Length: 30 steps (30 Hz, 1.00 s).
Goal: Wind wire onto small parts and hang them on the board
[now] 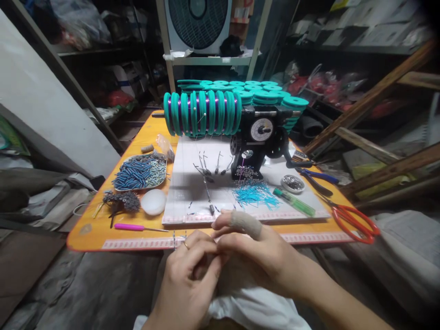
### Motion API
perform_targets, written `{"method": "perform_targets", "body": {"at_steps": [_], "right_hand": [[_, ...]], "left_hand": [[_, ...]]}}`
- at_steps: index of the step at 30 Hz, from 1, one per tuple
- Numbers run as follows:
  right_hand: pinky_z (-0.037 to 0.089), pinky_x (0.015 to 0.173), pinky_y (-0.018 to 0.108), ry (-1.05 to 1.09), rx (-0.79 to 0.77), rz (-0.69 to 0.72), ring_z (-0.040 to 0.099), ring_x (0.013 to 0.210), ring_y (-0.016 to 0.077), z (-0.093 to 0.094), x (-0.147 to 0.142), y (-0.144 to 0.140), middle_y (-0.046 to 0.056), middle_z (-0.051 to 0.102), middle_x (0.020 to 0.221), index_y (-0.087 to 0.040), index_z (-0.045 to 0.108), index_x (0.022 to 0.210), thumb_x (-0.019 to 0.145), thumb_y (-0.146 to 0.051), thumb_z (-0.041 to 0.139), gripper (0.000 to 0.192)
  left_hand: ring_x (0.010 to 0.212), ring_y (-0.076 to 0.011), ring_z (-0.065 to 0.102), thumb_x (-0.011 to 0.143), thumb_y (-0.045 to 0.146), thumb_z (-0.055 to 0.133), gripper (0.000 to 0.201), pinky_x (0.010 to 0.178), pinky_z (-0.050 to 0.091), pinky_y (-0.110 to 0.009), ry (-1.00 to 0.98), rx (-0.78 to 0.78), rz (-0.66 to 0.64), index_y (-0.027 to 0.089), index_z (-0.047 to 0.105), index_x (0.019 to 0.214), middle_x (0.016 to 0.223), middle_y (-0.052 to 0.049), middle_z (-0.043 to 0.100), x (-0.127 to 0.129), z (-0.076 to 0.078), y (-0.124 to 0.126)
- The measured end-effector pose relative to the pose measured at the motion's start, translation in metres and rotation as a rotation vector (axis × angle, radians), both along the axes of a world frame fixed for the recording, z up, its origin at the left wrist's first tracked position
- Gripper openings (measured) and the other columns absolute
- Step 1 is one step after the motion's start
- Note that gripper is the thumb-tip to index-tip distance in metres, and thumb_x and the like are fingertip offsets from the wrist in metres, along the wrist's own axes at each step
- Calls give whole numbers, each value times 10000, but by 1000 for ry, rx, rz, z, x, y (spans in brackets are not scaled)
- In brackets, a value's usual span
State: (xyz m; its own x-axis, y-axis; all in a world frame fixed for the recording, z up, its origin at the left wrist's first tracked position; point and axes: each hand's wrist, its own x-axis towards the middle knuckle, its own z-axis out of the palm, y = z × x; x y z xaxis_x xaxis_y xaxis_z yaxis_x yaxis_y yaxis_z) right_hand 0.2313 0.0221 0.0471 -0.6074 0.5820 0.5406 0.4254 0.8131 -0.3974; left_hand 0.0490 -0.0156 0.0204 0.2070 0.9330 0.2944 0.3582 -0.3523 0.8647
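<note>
Fingers of the left hand (189, 277) and right hand (266, 250) meet, pinched, by the near edge of the surface (99, 221); whether they hold anything is hidden. Beyond, dark-ended wire pieces (211, 210) look assembled; blue tubes (131, 174) near the left edge seem unused.

No words or numbers are reading clearly: the dial (261, 130) on the machine (256, 162) and the strip (137, 243) along the table (89, 229) are showing marks too small to tell.
</note>
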Motion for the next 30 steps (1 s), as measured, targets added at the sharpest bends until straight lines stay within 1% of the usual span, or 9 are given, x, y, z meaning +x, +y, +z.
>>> {"method": "perform_targets", "body": {"at_steps": [3, 9, 13, 15, 19, 22, 26, 28, 30], "right_hand": [[411, 798, 5, -98, -91, -58, 462, 931, -54, 3, -7, 3, 58, 523, 1052, -99, 600, 910, 871, -188, 395, 227], [395, 788, 38, -141, -106, -238, 447, 867, -35, 10, -14, 8, 74, 514, 930, -84, 602, 940, 870, -163, 378, 248], [390, 745, 35, -169, -107, -253, 453, 826, -44, 15, -15, 10, 62, 512, 880, -83, 613, 921, 868, -186, 414, 230], [407, 764, 32, -130, -37, -264, 474, 850, -49, 14, -14, 6, 60, 530, 913, -91, 623, 933, 861, -176, 429, 223], [433, 957, 51, 101, 203, -328, 506, 1097, -24, 11, -7, -13, 50, 543, 1088, -129, 619, 1030, 792, -97, 518, 260], [437, 947, 27, 225, 85, -390, 527, 1043, -44, 5, -6, -29, 33, 575, 1019, -116, 645, 952, 774, -96, 544, 206], [444, 802, -25, 217, -420, -405, 567, 855, -84, -11, -14, -43, 3, 619, 908, -146, 700, 882, 793, -257, 581, 185], [440, 783, -28, 258, -476, -439, 569, 828, -87, -19, -18, -47, 0, 623, 878, -136, 698, 828, 793, -247, 580, 166], [440, 784, -11, 297, -353, -418, 552, 852, -78, -25, -19, -49, 11, 607, 884, -125, 680, 810, 797, -154, 540, 143]], "left_hand": [[746, -59, 576, 850, 72, 537, 156, 669, 459, -141, 142, 233, 25, 211, 588, 899, 822, 9, 590, 0, 3, 3], [845, -157, 615, 768, 5, 598, 237, 760, 490, -259, 484, 613, 108, 143, 569, 958, 943, -100, 614, -4, -1, 7], [878, -184, 654, 742, -4, 619, 305, 753, 479, -276, 557, 784, -61, 126, 579, 1014, 994, -123, 684, -6, 1, 8], [865, -153, 658, 752, -7, 602, 283, 751, 482, -240, 415, 662, -121, 158, 589, 982, 963, -85, 696, -4, 3, 5], [824, -100, 628, 823, 182, 613, 83, 724, 492, -158, -237, -173, 8, 176, 600, 741, 860, -29, 637, 8, 2, -5], [624, -26, 518, 785, 293, 681, 200, 573, 423, -112, -753, -636, 74, 146, 584, 692, 867, -7, 587, 18, -3, -13], [501, 35, 359, 750, 265, 720, 229, 475, 314, -87, -1045, -785, 114, 123, 555, 679, 875, 11, 566, 28, -8, -17], [625, -14, 500, 742, 258, 726, 221, 582, 413, -101, -1036, -763, 115, 124, 566, 671, 871, -5, 568, 29, -8, -17], [787, -87, 585, 753, 274, 713, 204, 710, 479, -151, -930, -703, 99, 132, 588, 677, 884, -25, 572, 27, -8, -15]]}}
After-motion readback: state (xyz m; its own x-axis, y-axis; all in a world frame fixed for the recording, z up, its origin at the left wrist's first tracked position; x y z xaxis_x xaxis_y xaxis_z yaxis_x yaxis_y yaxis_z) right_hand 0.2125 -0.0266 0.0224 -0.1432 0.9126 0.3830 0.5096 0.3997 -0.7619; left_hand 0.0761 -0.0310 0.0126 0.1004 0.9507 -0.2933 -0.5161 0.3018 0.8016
